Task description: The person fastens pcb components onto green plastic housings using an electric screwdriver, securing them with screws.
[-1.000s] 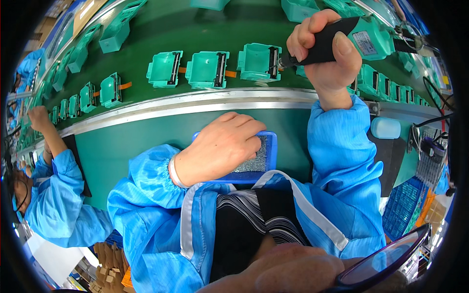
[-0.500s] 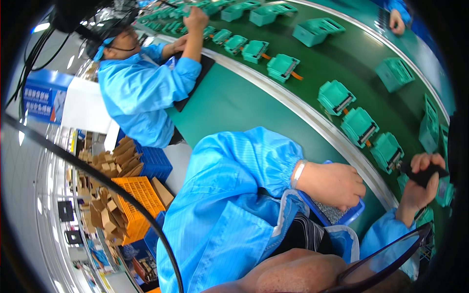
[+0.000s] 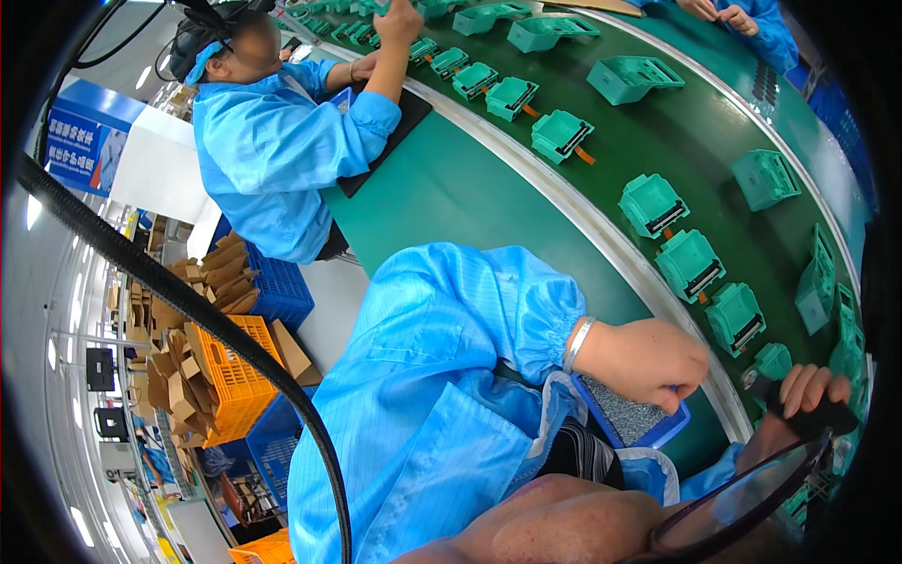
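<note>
My left hand (image 3: 644,362) is over a blue tray (image 3: 658,434), its fingers curled and pinched together above the far right side. Whatever may be between those fingertips is too small to see. Inside the tray lies a heap of tiny silvery metal pieces (image 3: 625,414) that look like screws. At the right, my right hand (image 3: 808,390) grips a black handheld tool (image 3: 827,414) with a rounded grey end. Close beyond that hand are teal plastic housings, the nearest one (image 3: 736,320) carrying a dark strip along its edge.
A green conveyor belt (image 3: 601,127) carries several teal housings, some joined with orange ribbons. A pale rail (image 3: 601,221) divides it from the green worktable (image 3: 470,193). One co-worker (image 3: 272,160) sits at the left; another's hands (image 3: 723,14) show across the belt. Orange crate (image 3: 244,367) with cardboard stands left.
My left hand has lifted slightly off the metal pieces, fingers now drawn together. My right hand and the black tool sit lower. The whole view has shifted a little.
</note>
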`<state>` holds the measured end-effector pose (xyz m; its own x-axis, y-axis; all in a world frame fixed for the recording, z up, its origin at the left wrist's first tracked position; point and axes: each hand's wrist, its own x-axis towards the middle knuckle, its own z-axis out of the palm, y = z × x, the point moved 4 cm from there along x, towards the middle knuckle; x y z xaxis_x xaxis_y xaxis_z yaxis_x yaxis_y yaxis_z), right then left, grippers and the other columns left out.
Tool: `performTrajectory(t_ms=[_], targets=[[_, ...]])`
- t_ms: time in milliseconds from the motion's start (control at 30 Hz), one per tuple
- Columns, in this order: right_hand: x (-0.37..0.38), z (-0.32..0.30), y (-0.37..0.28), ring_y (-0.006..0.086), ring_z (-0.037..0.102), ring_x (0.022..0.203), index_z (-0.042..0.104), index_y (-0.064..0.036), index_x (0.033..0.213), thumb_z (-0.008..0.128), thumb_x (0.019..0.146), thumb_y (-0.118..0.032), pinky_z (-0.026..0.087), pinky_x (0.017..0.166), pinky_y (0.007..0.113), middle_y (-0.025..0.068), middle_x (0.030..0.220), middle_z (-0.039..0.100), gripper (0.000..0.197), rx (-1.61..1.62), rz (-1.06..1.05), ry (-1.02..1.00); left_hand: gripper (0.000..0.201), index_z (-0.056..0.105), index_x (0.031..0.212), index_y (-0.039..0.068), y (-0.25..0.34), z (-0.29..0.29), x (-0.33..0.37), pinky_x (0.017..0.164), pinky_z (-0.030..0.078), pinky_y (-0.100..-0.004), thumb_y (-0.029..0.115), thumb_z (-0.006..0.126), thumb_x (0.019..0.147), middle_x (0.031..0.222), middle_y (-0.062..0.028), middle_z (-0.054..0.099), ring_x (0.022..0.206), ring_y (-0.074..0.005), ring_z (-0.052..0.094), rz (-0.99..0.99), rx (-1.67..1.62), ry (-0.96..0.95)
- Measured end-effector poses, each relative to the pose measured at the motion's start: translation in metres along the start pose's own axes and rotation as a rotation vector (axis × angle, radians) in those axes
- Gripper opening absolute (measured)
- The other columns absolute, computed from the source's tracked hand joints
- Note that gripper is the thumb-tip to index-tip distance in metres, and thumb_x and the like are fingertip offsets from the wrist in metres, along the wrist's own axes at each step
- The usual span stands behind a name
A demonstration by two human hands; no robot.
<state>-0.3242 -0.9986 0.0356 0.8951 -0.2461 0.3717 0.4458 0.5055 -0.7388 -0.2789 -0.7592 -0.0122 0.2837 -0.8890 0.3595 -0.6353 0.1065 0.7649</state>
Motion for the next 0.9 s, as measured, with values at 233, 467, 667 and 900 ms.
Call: performTrajectory(t_ms=[233,467,667,900], targets=[[-0.023,0.074,-0.002,0.0182,0.053,0.05,0.048,-0.0103,0.095,0.091,0.075,-0.037,0.044,0.05,0.03,0.0038,0.065,0.049,0.055,0.087,-0.022,-0.079,0.022,0.063,0.088,0.008,-0.003,-0.003,0.004,0.075,0.05,-0.0451,0.024,0.078,0.083,0.093,-0.0091,0.062,0.09,-0.0326,0.064,-0.148,-0.063,0.093],[-0.031,0.057,-0.006,0.011,0.051,0.054,0.041,-0.0113,0.102,0.084,0.077,-0.06,0.041,0.052,0.026,-0.0005,0.073,0.047,0.069,-0.021,0.007,-0.053,0.018,0.067,0.09,0.004,-0.003,0.003,0.008,0.078,0.052,-0.0441,0.022,0.071,0.089,0.099,-0.0092,0.065,0.093,-0.0331,0.065,-0.124,-0.152,0.077],[-0.024,0.077,-0.008,0.0167,0.05,0.049,0.047,-0.0113,0.093,0.069,0.098,-0.024,0.041,0.049,0.029,0.0033,0.064,0.047,0.025,0.046,-0.112,-0.196,0.017,0.067,0.092,0.003,-0.003,0.005,0.01,0.079,0.052,-0.0441,0.02,0.069,0.091,0.1,-0.0099,0.065,0.092,-0.0334,0.065,-0.119,-0.189,-0.002],[-0.036,0.053,-0.011,0.0144,0.052,0.057,0.042,-0.0108,0.103,0.083,0.076,-0.061,0.042,0.056,0.028,0.0001,0.071,0.045,0.07,-0.168,0.025,0.01,0.022,0.064,0.106,0.005,-0.001,0.005,0.015,0.083,0.053,-0.0436,0.023,0.07,0.093,0.111,-0.0148,0.063,0.098,-0.0352,0.065,-0.185,-0.276,0.039]])
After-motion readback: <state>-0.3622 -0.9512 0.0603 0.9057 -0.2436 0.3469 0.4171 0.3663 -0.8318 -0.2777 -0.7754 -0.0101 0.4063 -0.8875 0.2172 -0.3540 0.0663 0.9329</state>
